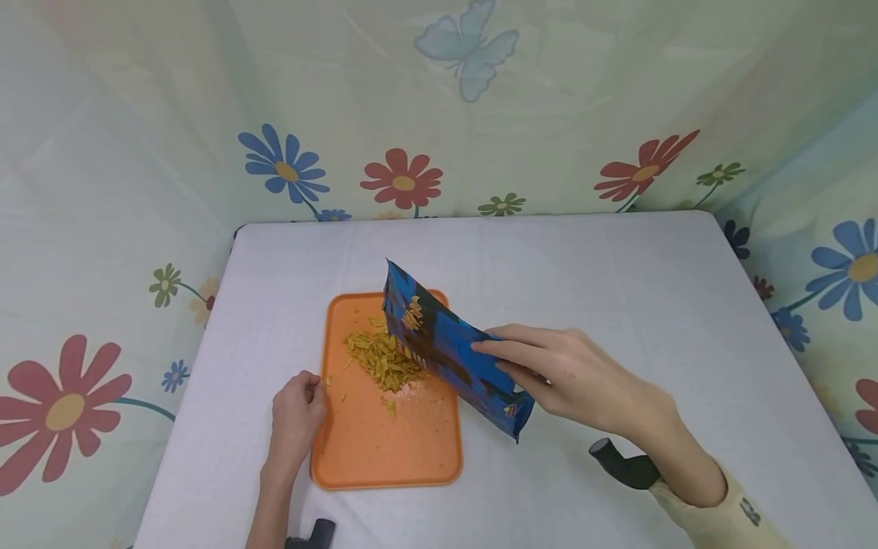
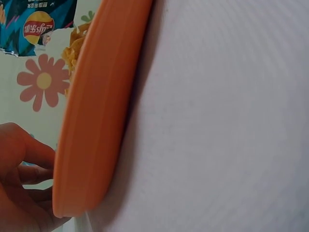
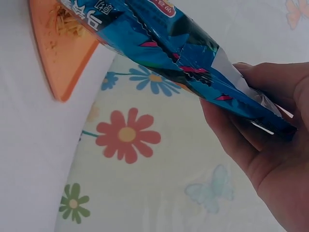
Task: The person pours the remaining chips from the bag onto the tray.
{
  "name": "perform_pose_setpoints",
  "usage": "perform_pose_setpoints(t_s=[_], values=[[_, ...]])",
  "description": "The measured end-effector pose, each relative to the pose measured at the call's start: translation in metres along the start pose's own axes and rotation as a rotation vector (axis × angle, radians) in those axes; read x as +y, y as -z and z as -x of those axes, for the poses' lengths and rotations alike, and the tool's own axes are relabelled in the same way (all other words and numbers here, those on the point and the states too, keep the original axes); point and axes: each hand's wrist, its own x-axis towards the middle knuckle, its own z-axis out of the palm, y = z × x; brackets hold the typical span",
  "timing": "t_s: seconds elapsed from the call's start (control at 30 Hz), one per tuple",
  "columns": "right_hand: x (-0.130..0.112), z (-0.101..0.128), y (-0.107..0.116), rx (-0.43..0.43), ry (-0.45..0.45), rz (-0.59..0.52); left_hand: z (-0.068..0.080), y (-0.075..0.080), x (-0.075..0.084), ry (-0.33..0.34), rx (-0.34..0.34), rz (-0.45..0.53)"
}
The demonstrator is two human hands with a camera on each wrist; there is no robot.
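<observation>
An orange tray [image 1: 384, 450] lies on the white table, with a pile of yellow chips [image 1: 384, 360] on its far half. My right hand [image 1: 511, 364] grips a blue chip bag [image 1: 439, 343] by its bottom end and tilts it, mouth down over the chips. My left hand [image 1: 310, 393] rests at the tray's left rim with its fingers curled against it. In the left wrist view the fingers [image 2: 34, 157] touch the tray rim [image 2: 96, 121]. The right wrist view shows the bag [image 3: 178, 53] pinched between thumb and fingers [image 3: 231, 130], and the tray [image 3: 63, 67] beyond.
The white table [image 1: 617, 305] has bare room to the right and behind the tray. Floral curtains [image 1: 398, 179] close it in on three sides. A dark wrist mount [image 1: 624, 467] sits under my right forearm.
</observation>
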Motion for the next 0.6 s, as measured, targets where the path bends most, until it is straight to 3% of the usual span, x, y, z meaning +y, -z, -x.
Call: perform_pose_setpoints(t_s=[0.3, 0.6], values=[[0.004, 0.017, -0.003, 0.094, -0.054, -0.084, 0.001, 0.0, 0.001, -0.011, -0.006, 0.009], [0.005, 0.027, -0.013, 0.227, -0.103, -0.086, 0.004, 0.003, 0.002, -0.006, -0.022, 0.013]])
